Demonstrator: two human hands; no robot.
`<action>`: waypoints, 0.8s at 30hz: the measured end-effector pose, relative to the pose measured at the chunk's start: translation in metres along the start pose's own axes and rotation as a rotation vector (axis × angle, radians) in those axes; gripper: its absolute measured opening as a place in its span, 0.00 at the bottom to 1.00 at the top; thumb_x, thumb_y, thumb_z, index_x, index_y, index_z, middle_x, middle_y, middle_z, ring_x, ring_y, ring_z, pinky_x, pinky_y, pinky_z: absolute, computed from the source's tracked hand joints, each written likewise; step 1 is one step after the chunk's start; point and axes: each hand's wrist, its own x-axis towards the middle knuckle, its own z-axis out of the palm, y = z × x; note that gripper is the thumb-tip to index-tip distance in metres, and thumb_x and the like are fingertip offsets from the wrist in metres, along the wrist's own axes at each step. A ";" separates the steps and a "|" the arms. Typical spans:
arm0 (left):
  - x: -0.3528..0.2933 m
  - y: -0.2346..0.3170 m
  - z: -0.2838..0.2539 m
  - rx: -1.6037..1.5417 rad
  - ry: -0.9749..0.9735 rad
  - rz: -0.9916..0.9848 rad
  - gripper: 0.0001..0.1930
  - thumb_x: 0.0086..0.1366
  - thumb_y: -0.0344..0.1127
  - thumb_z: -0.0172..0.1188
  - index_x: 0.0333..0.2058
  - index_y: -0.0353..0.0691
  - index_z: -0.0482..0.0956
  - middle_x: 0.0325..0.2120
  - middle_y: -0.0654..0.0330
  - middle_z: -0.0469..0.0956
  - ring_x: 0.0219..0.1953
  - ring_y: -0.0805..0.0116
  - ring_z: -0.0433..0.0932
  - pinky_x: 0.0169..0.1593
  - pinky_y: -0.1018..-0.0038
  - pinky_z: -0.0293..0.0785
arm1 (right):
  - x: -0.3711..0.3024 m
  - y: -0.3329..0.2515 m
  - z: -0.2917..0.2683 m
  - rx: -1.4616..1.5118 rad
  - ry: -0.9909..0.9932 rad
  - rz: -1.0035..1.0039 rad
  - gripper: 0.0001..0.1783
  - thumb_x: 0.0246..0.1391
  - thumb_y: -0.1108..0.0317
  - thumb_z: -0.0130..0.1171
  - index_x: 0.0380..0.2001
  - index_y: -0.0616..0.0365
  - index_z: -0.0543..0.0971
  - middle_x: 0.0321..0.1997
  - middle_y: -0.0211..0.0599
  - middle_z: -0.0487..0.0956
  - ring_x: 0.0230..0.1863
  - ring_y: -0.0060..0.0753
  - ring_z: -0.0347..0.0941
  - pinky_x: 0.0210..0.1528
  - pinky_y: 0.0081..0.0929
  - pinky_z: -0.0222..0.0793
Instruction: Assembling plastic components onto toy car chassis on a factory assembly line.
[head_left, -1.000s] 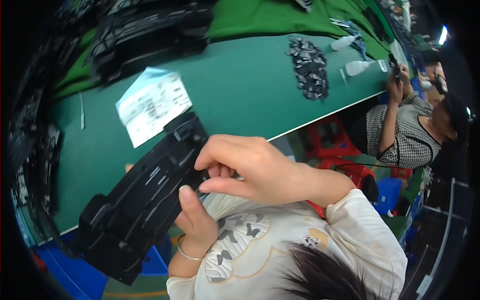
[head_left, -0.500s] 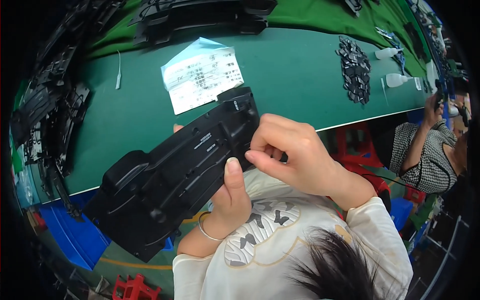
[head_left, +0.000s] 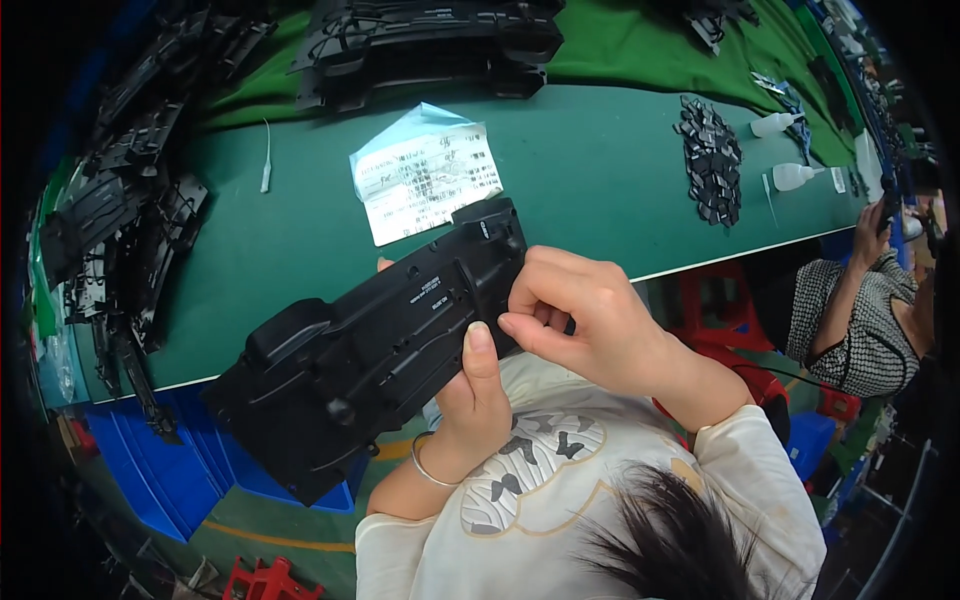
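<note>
My left hand [head_left: 475, 405] is clamped on a long black plastic panel [head_left: 370, 345], thumb pressed on its upper face near the near edge, a fingertip showing past the far edge. I hold the panel tilted above the near side of the green table [head_left: 600, 175], its left end reaching out beyond the table edge. My right hand [head_left: 592, 310] is at the panel's right end, thumb and forefinger drawn almost together by the near edge; I cannot tell whether they pinch the rim, a small part or nothing.

I judge this panel to be mid-handling: it is up in both my hands, not set down. Whether anything is already fitted where my right fingers work, I cannot see. On the right lies a pile of small black pieces [head_left: 712, 165], so plenty are loose and unused. Other black panels [head_left: 430, 45] are on the far side, and more black parts [head_left: 150, 215] are heaped at the left; which of these are done and which are left, I cannot tell. A written sheet [head_left: 425, 190] lies just beyond my panel.
</note>
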 end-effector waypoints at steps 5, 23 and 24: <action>-0.001 -0.002 0.002 -0.013 0.005 -0.032 0.28 0.56 0.27 0.35 0.53 0.29 0.32 0.54 0.50 0.40 0.55 0.63 0.44 0.56 0.69 0.40 | 0.000 0.001 -0.001 0.017 0.002 0.010 0.06 0.37 0.78 0.54 0.15 0.62 0.66 0.17 0.30 0.63 0.14 0.17 0.59 0.13 0.12 0.56; 0.067 0.037 -0.077 -0.531 0.126 -0.392 0.08 0.58 0.36 0.45 0.31 0.40 0.70 0.31 0.61 0.73 0.34 0.72 0.71 0.34 0.75 0.67 | 0.270 0.093 -0.125 -0.400 -0.032 0.058 0.20 0.39 0.57 0.57 0.30 0.63 0.70 0.25 0.34 0.72 0.29 0.26 0.67 0.31 0.21 0.63; 0.077 0.037 -0.062 -0.596 0.038 -0.393 0.09 0.58 0.35 0.44 0.33 0.39 0.70 0.33 0.61 0.72 0.35 0.71 0.71 0.36 0.73 0.66 | 0.280 0.092 -0.124 -0.376 -0.243 0.151 0.22 0.38 0.53 0.57 0.29 0.61 0.72 0.24 0.32 0.71 0.27 0.25 0.66 0.28 0.21 0.61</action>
